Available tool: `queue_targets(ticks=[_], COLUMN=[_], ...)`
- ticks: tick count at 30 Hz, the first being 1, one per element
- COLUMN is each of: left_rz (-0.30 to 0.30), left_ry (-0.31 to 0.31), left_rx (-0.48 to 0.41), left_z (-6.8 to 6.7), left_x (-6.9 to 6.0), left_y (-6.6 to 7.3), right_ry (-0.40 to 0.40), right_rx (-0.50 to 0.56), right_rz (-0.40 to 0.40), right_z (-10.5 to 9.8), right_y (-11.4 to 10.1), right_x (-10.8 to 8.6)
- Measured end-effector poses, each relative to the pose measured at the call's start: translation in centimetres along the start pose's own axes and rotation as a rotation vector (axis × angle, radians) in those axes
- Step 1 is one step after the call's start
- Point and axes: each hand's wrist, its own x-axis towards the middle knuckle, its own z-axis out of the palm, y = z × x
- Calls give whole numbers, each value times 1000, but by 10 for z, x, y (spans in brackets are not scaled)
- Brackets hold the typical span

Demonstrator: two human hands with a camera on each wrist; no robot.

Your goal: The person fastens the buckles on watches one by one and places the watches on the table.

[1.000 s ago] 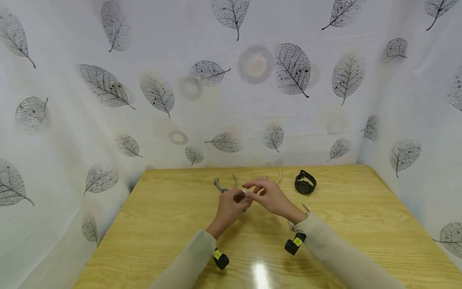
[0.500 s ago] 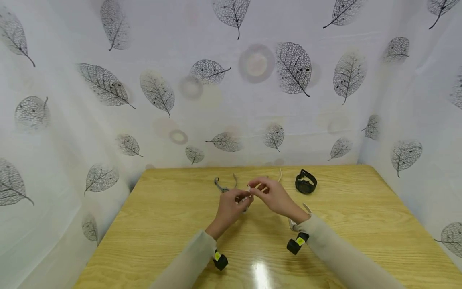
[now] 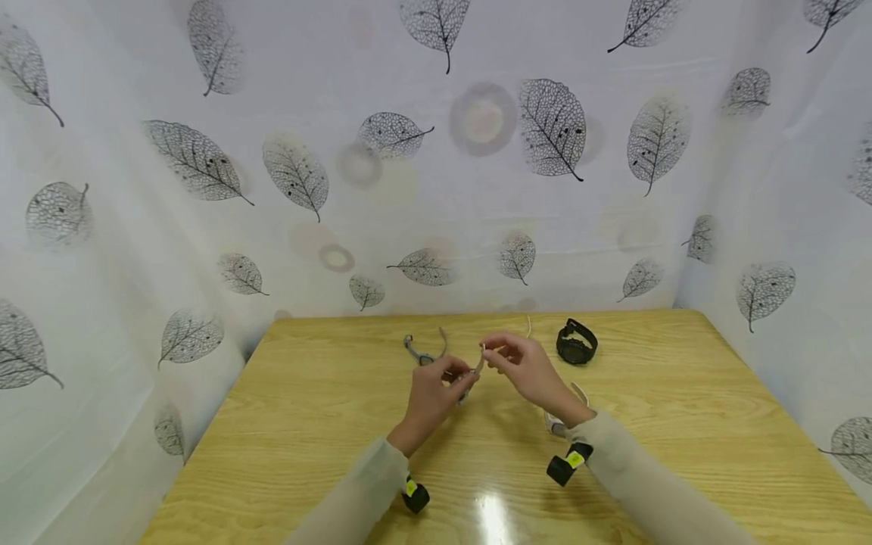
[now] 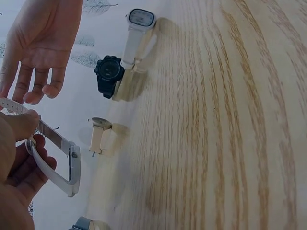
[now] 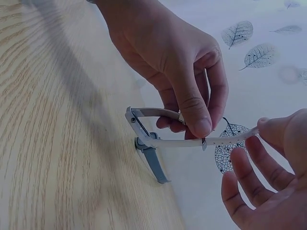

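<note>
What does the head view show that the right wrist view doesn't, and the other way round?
Only the head view: the black watch on the far right part of the table, the white watch beside the right forearm, and a thin pale strap standing beyond the right hand.

Only the right wrist view: the held watch's crown, strap holes and metal buckle.

Both: the two hands holding the white-strapped watch, the grey-blue watch, the wood-grain tabletop and the leaf-print cloth.

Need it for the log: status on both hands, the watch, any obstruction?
Left hand holds white watch. Right hand pinches its strap tip. No obstruction visible.
</note>
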Motion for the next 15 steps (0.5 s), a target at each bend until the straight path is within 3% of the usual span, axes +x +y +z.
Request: queue_targets(ticks=[15], left_rz=[136], left_ry=[33], left_rx=[46], left_z=[0], left_x=[-1], left_y=[0], right_ry=[-2], right_rx=[53], right_rz=[-21], right_z=[3], right_y=[-1], right_x=[0])
